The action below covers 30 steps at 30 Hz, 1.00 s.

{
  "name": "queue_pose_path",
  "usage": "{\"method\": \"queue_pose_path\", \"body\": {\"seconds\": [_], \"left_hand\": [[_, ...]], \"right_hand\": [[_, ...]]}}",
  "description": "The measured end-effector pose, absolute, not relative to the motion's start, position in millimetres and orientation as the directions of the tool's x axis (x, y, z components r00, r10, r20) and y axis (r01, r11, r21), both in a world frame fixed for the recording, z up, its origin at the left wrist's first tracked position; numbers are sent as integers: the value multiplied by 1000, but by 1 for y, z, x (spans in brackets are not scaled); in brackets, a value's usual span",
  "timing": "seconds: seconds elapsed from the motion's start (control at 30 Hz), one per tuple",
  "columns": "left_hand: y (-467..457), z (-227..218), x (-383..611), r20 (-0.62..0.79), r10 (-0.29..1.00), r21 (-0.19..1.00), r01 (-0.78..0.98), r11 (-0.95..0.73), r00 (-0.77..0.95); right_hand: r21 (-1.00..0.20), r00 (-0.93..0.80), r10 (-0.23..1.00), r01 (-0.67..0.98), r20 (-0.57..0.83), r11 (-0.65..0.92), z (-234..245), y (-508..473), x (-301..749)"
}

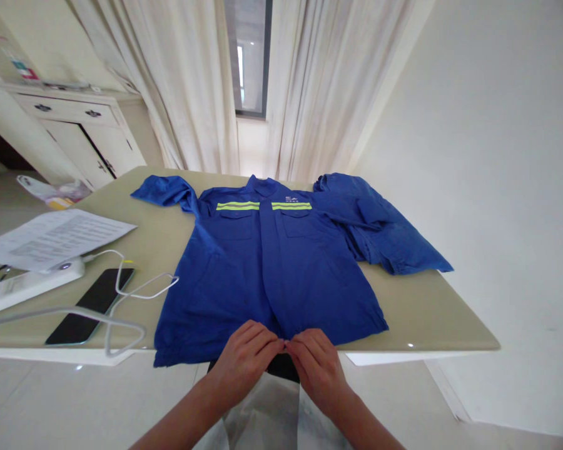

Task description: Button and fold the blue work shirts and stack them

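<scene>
A blue work jacket [225, 269] lies spread on the table, front side up, its collar at the far side. Two yellow-green reflective bands cross its chest, with a small white print above one of them. At the middle of the near hem, my left hand [249, 356] pinches the cloth edge between thumb and fingers. My right hand [318, 362] pinches the same hem right beside it, and the fingertips of both almost meet. What exactly sits between the fingertips is too small to see. To the right, a bunched blue garment [389, 231] adjoins the jacket's sleeve.
On the left of the beige table [431, 319] are a black phone [91, 306], a white power strip [32, 284], a looping white cable [145, 295] and a printed sheet [60, 234]. A white cabinet [75, 128] stands behind at left. A wall [497, 156] is at right.
</scene>
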<state>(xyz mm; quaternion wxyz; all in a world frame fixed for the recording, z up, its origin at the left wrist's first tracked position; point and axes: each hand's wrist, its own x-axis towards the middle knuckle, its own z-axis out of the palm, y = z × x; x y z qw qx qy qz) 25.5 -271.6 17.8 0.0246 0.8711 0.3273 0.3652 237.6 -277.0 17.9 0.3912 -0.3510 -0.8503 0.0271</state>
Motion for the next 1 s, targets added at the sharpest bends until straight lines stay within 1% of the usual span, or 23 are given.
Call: {"method": "queue_pose_path", "body": {"seconds": [0.1, 0.17, 0.23, 0.33, 0.4, 0.5, 0.57, 0.63, 0.7, 0.8, 1.0], "left_hand": [[-273, 23, 26, 668, 567, 291, 531, -796, 482], [-276, 26, 28, 687, 551, 289, 517, -805, 474], [-278, 29, 29, 683, 550, 288, 515, -807, 480], [-279, 33, 28, 669, 568, 305, 519, -798, 480], [-277, 34, 23, 674, 608, 356, 537, -765, 420], [-274, 32, 16, 649, 688, 469, 542, -697, 324], [-274, 30, 14, 612, 723, 548, 486, -680, 322], [-276, 28, 14, 575, 750, 619, 427, -660, 327], [-278, 27, 15, 543, 775, 654, 416, -632, 325], [-279, 26, 18, 527, 785, 647, 445, -619, 326], [-277, 25, 18, 518, 762, 566, 512, -646, 389]], "right_hand": [[-258, -491, 600, 596, 632, 760, 24, -275, 237], [-256, -511, 596, 586, 619, 769, 25, -273, 238], [-308, -495, 609, 559, 620, 769, 25, -272, 240], [-441, -394, 660, 515, 640, 735, 23, -273, 243], [-536, -328, 705, 474, 629, 699, 22, -275, 244], [-652, -268, 765, 405, 586, 641, 20, -277, 241], [-696, -241, 790, 377, 564, 611, 19, -277, 239], [-710, -230, 797, 364, 558, 602, 19, -278, 238], [-708, -229, 794, 363, 563, 606, 19, -277, 237], [-701, -239, 793, 373, 561, 608, 20, -277, 237], [-681, -282, 783, 387, 554, 621, 20, -278, 236]]}}
